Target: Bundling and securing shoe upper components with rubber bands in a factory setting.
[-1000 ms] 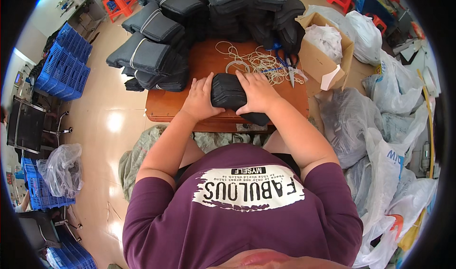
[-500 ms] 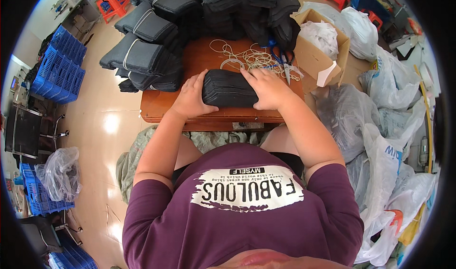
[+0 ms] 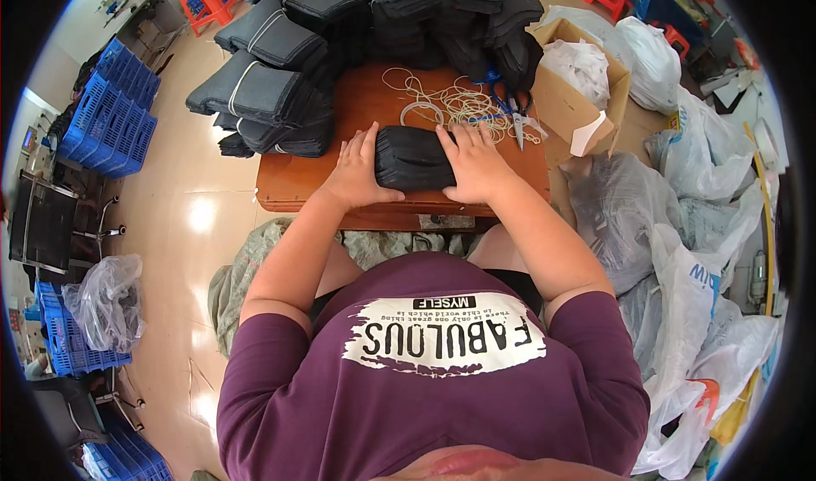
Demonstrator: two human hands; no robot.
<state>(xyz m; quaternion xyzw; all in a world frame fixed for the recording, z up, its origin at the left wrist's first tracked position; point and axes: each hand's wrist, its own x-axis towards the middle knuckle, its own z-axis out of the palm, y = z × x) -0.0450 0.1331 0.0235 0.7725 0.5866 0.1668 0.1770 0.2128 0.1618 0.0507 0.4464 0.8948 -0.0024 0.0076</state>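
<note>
A stack of black fabric pieces (image 3: 415, 160) stands on the brown wooden table (image 3: 289, 180), close to its front edge. My left hand (image 3: 360, 172) presses on the left end of the stack, thumb at the near side and fingers pointing away. Against the right end is my right hand (image 3: 478, 166), its thumb near me and its fingers along the far side. The stack is held between both palms and bulges a little in the middle. Just beyond it lie a pale ring (image 3: 419, 116), a tangle of cream elastic bands (image 3: 463, 99) and scissors (image 3: 518, 124) with dark blue handles.
Banded bundles of black fabric (image 3: 268, 90) are piled along the table's left and far sides. At the right stands an open cardboard box (image 3: 568, 92) with white material inside. Plastic bags (image 3: 671, 251) fill the floor on my right; blue crates (image 3: 106, 128) stand at the left.
My hands have come closer together, squeezing the stack so that it looks shorter from end to end. The whole view has shifted slightly.
</note>
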